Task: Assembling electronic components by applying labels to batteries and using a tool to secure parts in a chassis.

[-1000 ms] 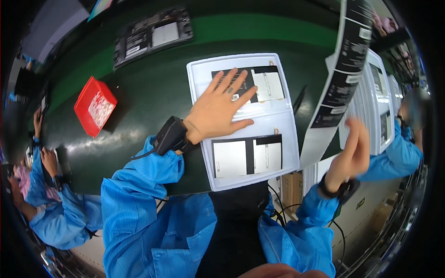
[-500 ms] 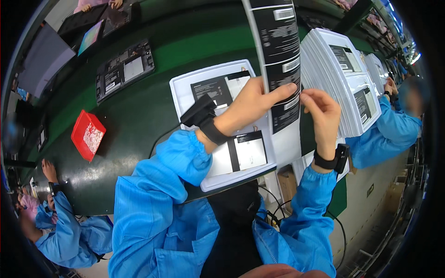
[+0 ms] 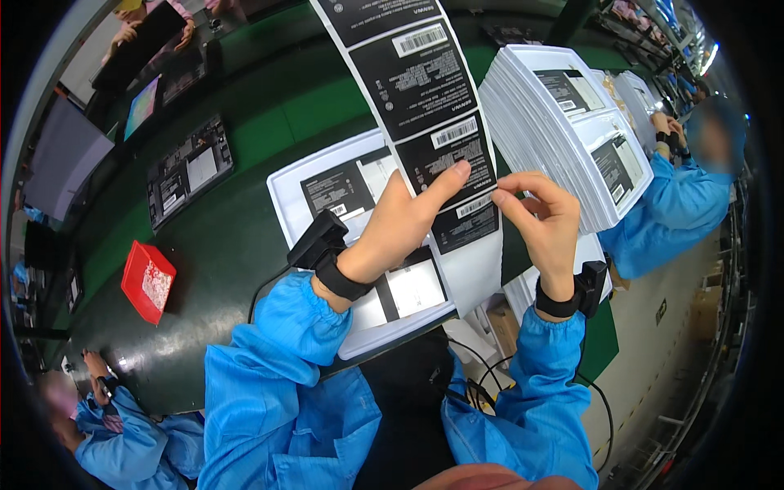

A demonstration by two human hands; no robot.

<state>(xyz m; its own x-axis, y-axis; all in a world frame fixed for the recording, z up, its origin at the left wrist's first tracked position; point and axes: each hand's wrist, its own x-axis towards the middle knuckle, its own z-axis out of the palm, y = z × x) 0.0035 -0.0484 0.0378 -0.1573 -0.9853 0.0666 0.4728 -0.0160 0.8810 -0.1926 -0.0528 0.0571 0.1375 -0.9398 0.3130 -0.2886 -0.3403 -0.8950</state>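
Note:
My left hand (image 3: 402,219) holds a long strip of black labels (image 3: 425,88) on white backing, its thumb lying on top of the strip and its fingers hidden behind. At the strip's right edge, my right hand (image 3: 545,224) pinches thumb and forefinger together beside the boundary between two labels. Whether a label corner is between those fingertips cannot be made out. Below the strip, bare white backing hangs down over the table edge. Under my left hand a white plastic tray (image 3: 280,189) holds flat black-and-silver battery packs (image 3: 336,193), partly covered by my wrist and the strip.
A tall stack of white trays (image 3: 531,131) stands at right, batteries in its top one. Leftward lie a red bin (image 3: 149,282) with white bits and an opened device (image 3: 189,170). Co-workers sit at both sides; another person's hands show at the far left. Cables hang beneath the table.
The label strip has tilted, its upper end swinging left and its printed face turning more into view. Both hands have shifted slightly left and down in the picture, along with the surroundings.

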